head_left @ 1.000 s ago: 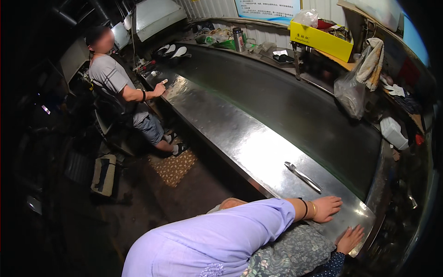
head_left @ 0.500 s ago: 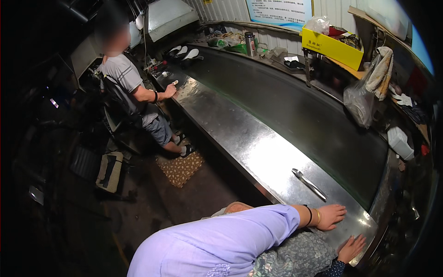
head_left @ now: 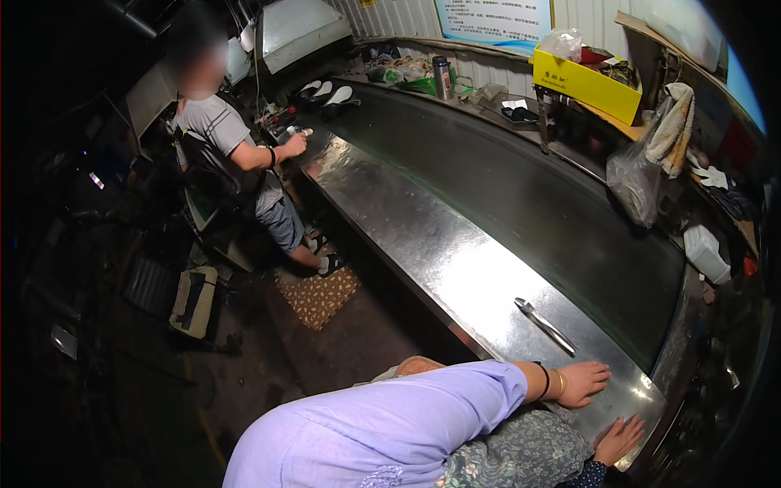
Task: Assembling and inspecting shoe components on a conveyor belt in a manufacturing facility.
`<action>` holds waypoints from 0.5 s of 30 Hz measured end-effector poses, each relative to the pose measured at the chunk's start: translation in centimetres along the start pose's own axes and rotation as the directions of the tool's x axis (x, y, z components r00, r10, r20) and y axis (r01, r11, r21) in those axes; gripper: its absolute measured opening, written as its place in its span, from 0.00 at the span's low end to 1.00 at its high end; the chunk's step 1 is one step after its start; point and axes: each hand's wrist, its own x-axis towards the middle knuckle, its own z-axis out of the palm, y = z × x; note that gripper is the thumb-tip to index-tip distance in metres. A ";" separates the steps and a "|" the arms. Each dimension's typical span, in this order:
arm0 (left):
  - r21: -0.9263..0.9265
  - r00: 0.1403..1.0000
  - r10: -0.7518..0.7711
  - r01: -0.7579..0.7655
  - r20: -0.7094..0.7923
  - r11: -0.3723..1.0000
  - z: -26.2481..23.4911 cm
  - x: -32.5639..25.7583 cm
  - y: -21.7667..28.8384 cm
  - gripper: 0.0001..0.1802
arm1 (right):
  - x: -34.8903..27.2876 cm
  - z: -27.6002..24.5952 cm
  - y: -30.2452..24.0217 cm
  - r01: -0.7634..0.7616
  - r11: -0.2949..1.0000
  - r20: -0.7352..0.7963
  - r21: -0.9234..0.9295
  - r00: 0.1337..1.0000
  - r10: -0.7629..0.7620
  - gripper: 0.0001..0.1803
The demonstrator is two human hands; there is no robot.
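Note:
My left hand (head_left: 581,382) lies flat on the near end of the steel table (head_left: 423,236), fingers apart, with a dark band and a gold bangle at the wrist and a lilac sleeve behind it. My right hand (head_left: 618,440) rests open on the table's near corner, coming out of a dark patterned sleeve. Neither hand holds anything. A metal plier-like tool (head_left: 543,324) lies on the steel a short way beyond my left hand, untouched.
A dark conveyor belt (head_left: 529,195) runs along the table's far side. At the far end a seated person in a grey shirt (head_left: 215,130) rests a hand (head_left: 294,144) on the table. A yellow box (head_left: 586,85), a hanging plastic bag (head_left: 633,183) and clutter line the back.
The view has shifted slightly. Both my hands stay flat on the table and the tool has not moved.

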 end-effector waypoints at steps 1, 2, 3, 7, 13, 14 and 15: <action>0.003 1.000 -0.001 0.001 -0.001 1.000 0.1 0.0 0.0 0.32 | 0.0 0.0 0.0 0.001 1.000 -0.001 0.003 1.000 -0.001 0.31; 0.001 1.000 -0.001 0.001 0.000 1.000 0.0 0.0 0.0 0.32 | 0.0 -0.1 0.0 0.000 1.000 -0.004 0.006 1.000 0.000 0.31; -0.001 1.000 -0.001 0.001 0.002 1.000 0.0 0.1 0.0 0.32 | 0.0 -0.1 0.0 -0.001 1.000 -0.005 0.008 1.000 0.001 0.31; -0.002 1.000 0.004 -0.004 -0.007 1.000 0.3 0.1 -0.1 0.32 | -0.1 -0.3 0.0 -0.003 1.000 -0.014 0.018 1.000 0.003 0.31; -0.002 1.000 0.001 -0.001 -0.014 1.000 0.4 0.0 -0.2 0.32 | -0.2 -0.6 -0.4 -0.007 1.000 -0.015 0.024 1.000 0.007 0.31; -0.002 1.000 0.002 -0.002 -0.011 1.000 0.3 0.0 -0.2 0.32 | -0.3 -0.7 -0.4 -0.012 1.000 -0.013 0.026 1.000 0.012 0.31; -0.003 1.000 0.002 -0.002 -0.008 1.000 0.3 0.0 -0.1 0.32 | -0.3 -0.7 -0.4 -0.011 0.999 -0.014 0.031 1.000 0.011 0.31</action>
